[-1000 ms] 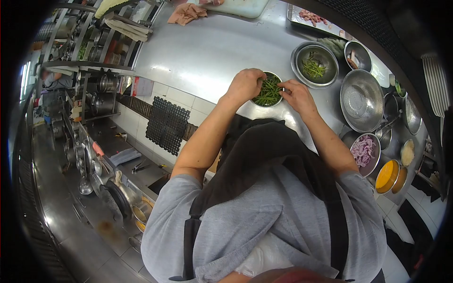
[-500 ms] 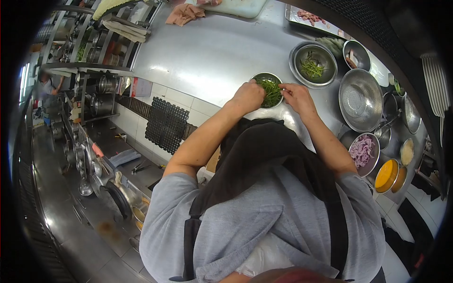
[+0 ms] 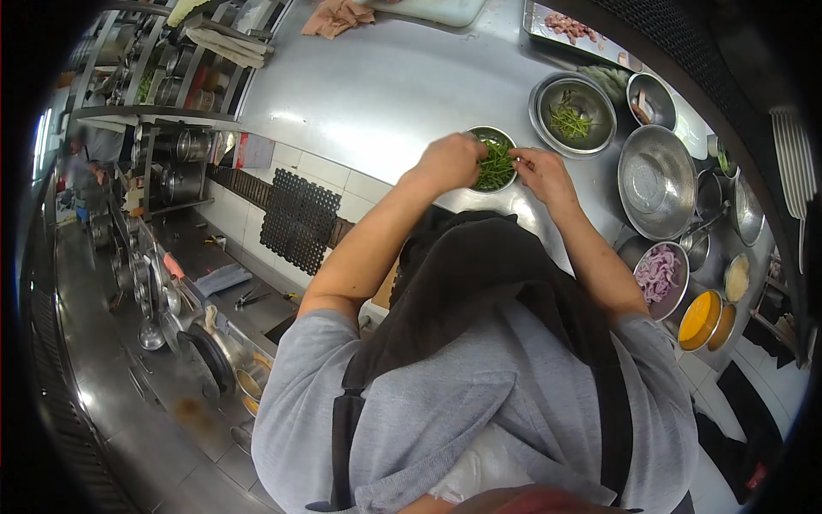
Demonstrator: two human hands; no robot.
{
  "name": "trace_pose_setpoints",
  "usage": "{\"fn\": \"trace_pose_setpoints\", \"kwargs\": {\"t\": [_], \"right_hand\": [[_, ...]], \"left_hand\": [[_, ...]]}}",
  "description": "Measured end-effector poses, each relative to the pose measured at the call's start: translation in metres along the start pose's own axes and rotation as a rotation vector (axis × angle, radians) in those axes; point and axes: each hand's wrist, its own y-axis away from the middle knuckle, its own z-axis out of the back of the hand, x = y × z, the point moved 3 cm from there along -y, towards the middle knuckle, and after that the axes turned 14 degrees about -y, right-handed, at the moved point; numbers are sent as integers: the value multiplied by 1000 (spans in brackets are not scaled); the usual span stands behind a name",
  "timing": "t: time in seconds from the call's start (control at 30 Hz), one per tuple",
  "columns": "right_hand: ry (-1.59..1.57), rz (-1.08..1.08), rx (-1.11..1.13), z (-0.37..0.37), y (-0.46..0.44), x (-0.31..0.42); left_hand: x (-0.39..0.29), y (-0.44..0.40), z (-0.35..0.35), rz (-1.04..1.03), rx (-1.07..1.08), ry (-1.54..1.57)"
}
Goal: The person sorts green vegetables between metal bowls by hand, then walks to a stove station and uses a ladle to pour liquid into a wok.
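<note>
A small metal bowl (image 3: 495, 188) full of thin cut green stalks (image 3: 493, 164) stands on the steel counter in front of me. My left hand (image 3: 452, 163) is at its left rim, fingers curled in over the stalks and slightly blurred. Across the bowl, my right hand (image 3: 543, 176) pinches thumb and fingertips together beside the right rim. Whatever either hand holds is too small or hidden to make out. Farther right, a larger metal bowl (image 3: 604, 140) contains fewer of the same green stalks (image 3: 568, 120).
A big steel bowl (image 3: 658, 193), a bowl of sliced purple onion (image 3: 659, 272) and a container of orange-yellow food (image 3: 700, 319) line the right side. At the back are a meat tray (image 3: 535, 27), a white board (image 3: 445, 8) and a brown cloth (image 3: 336, 17). Another person (image 3: 84, 176) stands far left.
My left hand has shifted slightly at the bowl's left rim and is more blurred. The right hand stays by the right rim. The camera view has shifted a little.
</note>
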Motion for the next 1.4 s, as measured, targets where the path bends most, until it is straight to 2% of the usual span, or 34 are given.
{"fn": "trace_pose_setpoints", "kwargs": {"t": [0.1, 0.23, 0.3, 0.33, 0.37, 0.43, 0.5, 0.83, 0.93, 1.13, 1.2, 1.4], "right_hand": [[24, 24, -4, 0, 1, 1], [62, 33, -7, 3, 4, 19], [148, -118, 34, 5, 6, 31], [148, -114, 35, 4, 5, 30], [129, -51, 21, 4, 5, 30], [110, 12, 8, 3, 5, 31], [119, 212, 6, 0, 3, 39], [189, 281, 83, -17, -10, 52], [171, 274, 125, -17, -12, 54], [31, 116, 60, -8, -14, 33], [-113, -96, 75, -6, -14, 27], [-304, -215, 43, -3, -13, 24]], "left_hand": [[-13, -3, -26, 52, 39, -38], [-9, -9, -33, 130, -45, 30], [-3, -6, -31, 160, -92, 63], [2, -3, -27, 189, -137, 98], [6, 0, -24, 191, -139, 97], [15, 5, -17, 186, -144, 300], [20, 11, -11, 235, -111, 377], [20, 20, -7, 341, -54, 715], [17, 20, -2, 346, -23, 709], [22, 24, -8, 360, -100, 629], [23, 25, -11, 312, -133, 579], [15, 26, 7, 279, -235, 524]]}}
